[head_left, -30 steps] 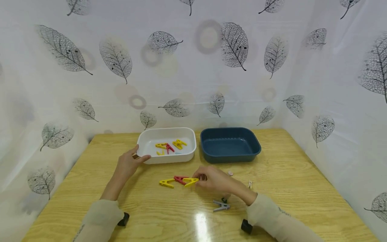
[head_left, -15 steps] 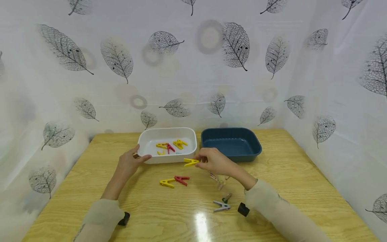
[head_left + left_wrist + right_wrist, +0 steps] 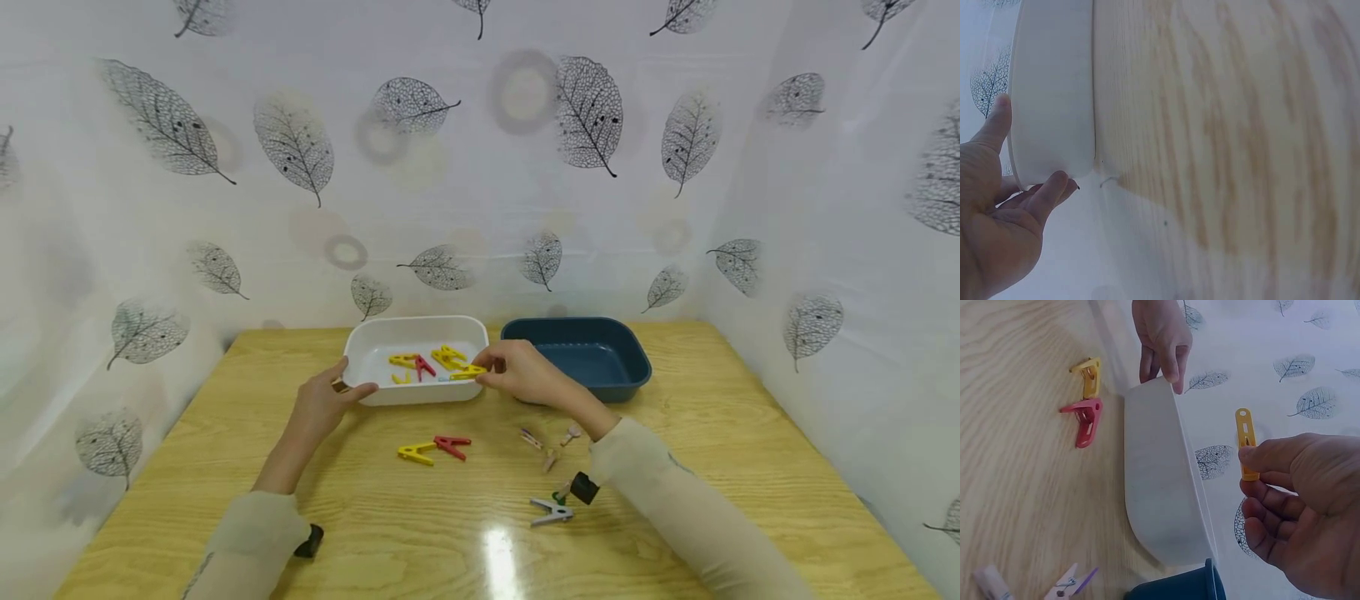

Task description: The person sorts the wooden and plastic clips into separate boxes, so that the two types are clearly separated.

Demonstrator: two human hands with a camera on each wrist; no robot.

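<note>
My left hand (image 3: 322,404) grips the left front corner of a white plastic basin (image 3: 420,395); in the left wrist view its thumb lies at the rim and its fingers against the end wall. Between thumb and fingertips, my right hand (image 3: 523,372) pinches a yellow clothespin (image 3: 1245,444) over the basin's right side. Several yellow clothespins (image 3: 447,358) and a red clothespin (image 3: 423,368) lie inside the basin, along with a small pale blue piece. On the table in front, another yellow clothespin (image 3: 416,453) sits beside a red one (image 3: 452,447).
A dark blue basin (image 3: 600,390) stands right of the white one, partly behind my right hand. Several small wooden clothespins (image 3: 532,439) and a grey clothespin (image 3: 551,512) lie on the wooden table (image 3: 420,533) to the right. A leaf-patterned curtain (image 3: 480,192) surrounds the table.
My right hand has lifted the yellow clothespin from beside the red one on the table and carried it up and away to over the white basin. The left hand keeps its grip there.
</note>
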